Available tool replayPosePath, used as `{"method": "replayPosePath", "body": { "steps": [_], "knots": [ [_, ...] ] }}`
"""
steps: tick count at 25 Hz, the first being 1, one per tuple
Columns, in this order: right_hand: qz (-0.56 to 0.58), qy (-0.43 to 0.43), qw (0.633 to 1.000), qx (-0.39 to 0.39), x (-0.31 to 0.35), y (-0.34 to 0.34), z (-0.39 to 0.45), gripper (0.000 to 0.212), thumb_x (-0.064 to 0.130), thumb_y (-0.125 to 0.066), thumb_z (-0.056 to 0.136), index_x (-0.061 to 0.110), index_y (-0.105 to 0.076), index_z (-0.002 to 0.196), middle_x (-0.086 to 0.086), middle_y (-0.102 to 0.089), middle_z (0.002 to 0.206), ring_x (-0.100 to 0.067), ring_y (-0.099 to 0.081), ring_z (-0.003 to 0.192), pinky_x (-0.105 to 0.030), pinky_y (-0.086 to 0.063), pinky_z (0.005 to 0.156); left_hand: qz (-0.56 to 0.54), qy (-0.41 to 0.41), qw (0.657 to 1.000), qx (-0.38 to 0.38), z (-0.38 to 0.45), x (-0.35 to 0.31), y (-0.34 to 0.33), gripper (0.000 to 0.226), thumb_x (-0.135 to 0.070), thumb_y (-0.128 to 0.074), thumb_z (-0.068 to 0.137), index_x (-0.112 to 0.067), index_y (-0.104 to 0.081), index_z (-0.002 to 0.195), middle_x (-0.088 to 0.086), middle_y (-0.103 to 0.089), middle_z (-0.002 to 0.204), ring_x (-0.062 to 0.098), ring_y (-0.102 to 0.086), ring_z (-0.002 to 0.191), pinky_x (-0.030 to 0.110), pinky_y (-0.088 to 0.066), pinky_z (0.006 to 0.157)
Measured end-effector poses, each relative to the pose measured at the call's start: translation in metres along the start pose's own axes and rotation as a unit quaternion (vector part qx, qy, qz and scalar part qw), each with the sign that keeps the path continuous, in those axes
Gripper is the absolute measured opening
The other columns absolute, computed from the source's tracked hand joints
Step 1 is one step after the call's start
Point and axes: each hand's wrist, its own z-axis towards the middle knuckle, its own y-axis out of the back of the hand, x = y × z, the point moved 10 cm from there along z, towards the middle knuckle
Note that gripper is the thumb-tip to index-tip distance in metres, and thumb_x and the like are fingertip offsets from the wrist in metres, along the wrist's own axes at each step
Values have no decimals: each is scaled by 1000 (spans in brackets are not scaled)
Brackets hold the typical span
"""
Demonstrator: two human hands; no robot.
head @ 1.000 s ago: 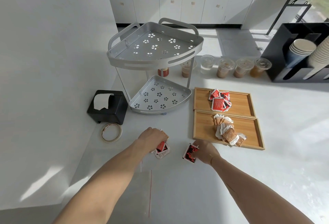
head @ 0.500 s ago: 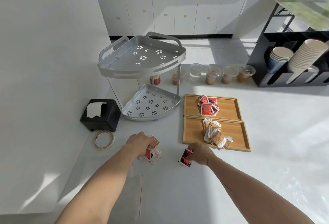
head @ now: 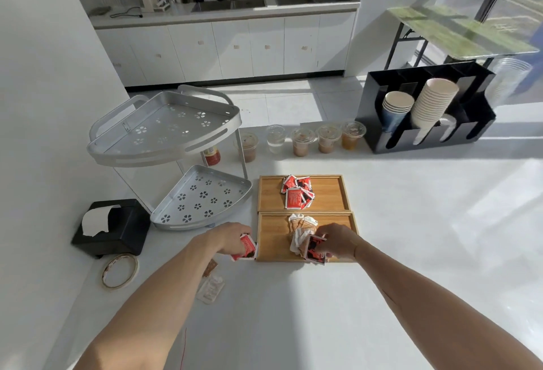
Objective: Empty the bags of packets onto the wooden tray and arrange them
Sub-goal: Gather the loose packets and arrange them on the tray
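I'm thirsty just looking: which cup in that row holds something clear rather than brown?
The second cup from the left: its contents look clear like water, while the other lidded cups in the row hold brown or orange drinks.

Metal corner rack (head: 164,140); tissue box (head: 113,230); tape roll (head: 120,271).

Two wooden trays (head: 332,193) lie end to end mid-counter, each carrying a pile of packets (head: 296,193). A two-tier corner rack (head: 176,164) stands to their left. A tissue box (head: 114,228) and tape roll (head: 120,271) sit near the counter's left edge. Lidded cups (head: 302,142) and a cup holder (head: 426,111) line the far edge.
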Motion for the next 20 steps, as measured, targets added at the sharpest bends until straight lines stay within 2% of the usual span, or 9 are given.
{"method": "replayPosePath", "body": {
  "steps": [3,6,10,16,20],
  "knots": [
    [11,-18,999,-27,-25,33,9,24,14,-65,84,15,-67,109,-6,-70,90,-16,-67,73,-26,-52,60,-34,-19,999,-15,23,-27,16,31,-14,-61,80,-27,-59,108,6,-65,116,22,-60,98,33,-51,78],
    [4,-27,999,-45,-40,61,28,26,15,-66,84,15,-66,111,-10,-73,99,-21,-73,84,-35,-60,76,-51,-35,998,-15,47,-47,28,31,-15,-61,84,-27,-60,113,7,-66,115,20,-61,96,29,-51,75],
    [-23,-23,997,-65,-44,90,62,31,16,-66,83,17,-66,114,-10,-72,107,-24,-69,93,-40,-59,84,-71,-45,996,-8,80,-62,39,40,-18,-66,85,-23,-60,124,4,-65,119,19,-60,101,32,-53,88],
    [-51,-18,996,-75,-38,107,119,31,18,-65,86,22,-63,117,-8,-70,107,-23,-67,87,-33,-59,71,-91,-10,995,-32,128,-45,60,36,-19,-71,84,-20,-63,120,6,-68,118,22,-64,103,34,-53,88],
    [-56,-18,996,-63,-33,107,158,25,21,-67,87,24,-66,112,-4,-70,104,-21,-67,89,-35,-60,78,-112,9,992,-50,159,-31,73,42,-14,-69,85,-20,-58,125,7,-67,120,23,-64,107,36,-53,90]
  ]
}}
